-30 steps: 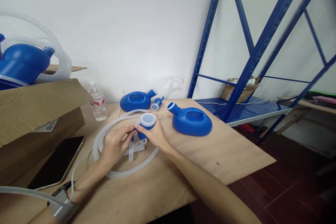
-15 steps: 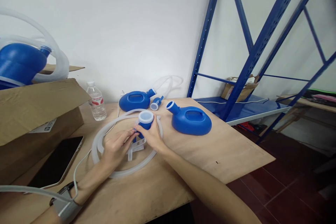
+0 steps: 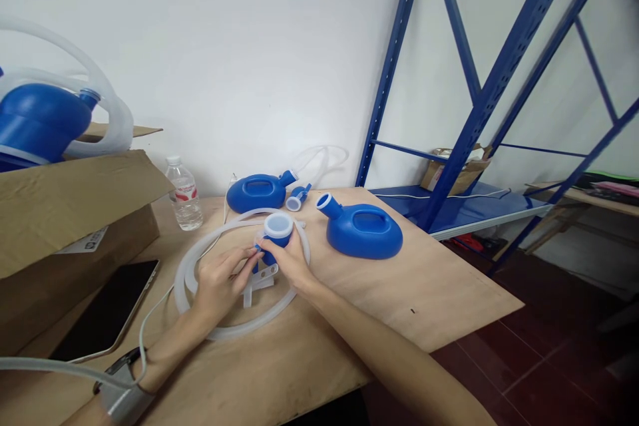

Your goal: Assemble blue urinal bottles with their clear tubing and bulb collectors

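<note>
My right hand (image 3: 289, 265) grips a small blue funnel piece with a white rim (image 3: 278, 229), held upright above the wooden table (image 3: 349, 319). My left hand (image 3: 219, 278) pinches at the lower end of that same blue piece, fingers closed on it. Under both hands lies a coiled translucent hose (image 3: 200, 259) with a clear plastic clip (image 3: 257, 283) inside the loop. A blue jug-shaped bottle with a white-rimmed spout (image 3: 363, 231) lies just right of my hands.
A second blue bottle (image 3: 258, 192) with hose attached and a small blue connector (image 3: 297, 198) lie behind. A water bottle (image 3: 184, 194), open cardboard box (image 3: 70, 213) holding another blue bottle (image 3: 37, 123), dark tablet (image 3: 107, 313) sit left. Blue metal shelving (image 3: 469, 113) stands right.
Both hands with the blue piece have drawn slightly closer to me and lower; the left fingers have shifted on its lower end. Nothing else moved.
</note>
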`<state>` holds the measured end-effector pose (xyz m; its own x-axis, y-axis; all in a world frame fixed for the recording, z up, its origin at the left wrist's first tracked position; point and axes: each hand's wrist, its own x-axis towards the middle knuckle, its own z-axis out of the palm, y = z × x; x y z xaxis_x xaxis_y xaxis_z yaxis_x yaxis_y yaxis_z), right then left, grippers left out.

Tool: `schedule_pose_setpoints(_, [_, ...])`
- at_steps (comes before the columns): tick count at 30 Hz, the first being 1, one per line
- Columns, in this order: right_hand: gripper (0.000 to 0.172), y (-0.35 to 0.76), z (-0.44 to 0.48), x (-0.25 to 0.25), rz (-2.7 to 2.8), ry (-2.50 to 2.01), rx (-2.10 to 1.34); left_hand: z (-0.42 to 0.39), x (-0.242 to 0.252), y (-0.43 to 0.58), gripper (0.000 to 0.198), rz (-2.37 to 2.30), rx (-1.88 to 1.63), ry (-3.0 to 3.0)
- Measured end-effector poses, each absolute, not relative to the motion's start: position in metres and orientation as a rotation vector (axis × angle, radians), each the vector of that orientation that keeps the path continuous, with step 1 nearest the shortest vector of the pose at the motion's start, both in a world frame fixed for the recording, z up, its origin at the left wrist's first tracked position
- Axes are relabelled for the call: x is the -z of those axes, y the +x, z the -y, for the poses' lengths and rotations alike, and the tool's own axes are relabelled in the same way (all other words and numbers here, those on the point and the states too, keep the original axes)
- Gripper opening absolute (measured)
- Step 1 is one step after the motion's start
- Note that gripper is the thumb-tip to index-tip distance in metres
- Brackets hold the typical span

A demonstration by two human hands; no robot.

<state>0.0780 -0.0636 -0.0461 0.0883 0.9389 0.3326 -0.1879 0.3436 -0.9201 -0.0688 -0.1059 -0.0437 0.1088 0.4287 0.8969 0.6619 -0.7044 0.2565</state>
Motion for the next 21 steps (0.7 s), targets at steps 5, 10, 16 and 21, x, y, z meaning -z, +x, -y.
schedule_pose_setpoints(5, [0.064, 0.076, 0.068, 0.043, 1.055, -0.848, -1.125, 0.112, 0.033, -0.059, 0.024, 1.582, 2.006, -2.277])
schedule_pose_setpoints(10, [0.07, 0.076, 0.067, 0.044, 1.049, -0.885, -1.069, 0.111, 0.02, -0.055, 0.035, 1.95, 2.02, -2.325])
schedule_pose_setpoints(16, [0.072, 0.075, 0.064, 0.053, 1.113, -0.875, -0.957, 0.107, 0.02, -0.058, 0.04, 2.137, 2.028, -2.465])
schedule_pose_setpoints(21, [0.07, 0.077, 0.067, 0.053, 1.144, -0.917, -0.918, 0.107, 0.023, -0.06, 0.038, 2.253, 2.125, -2.4])
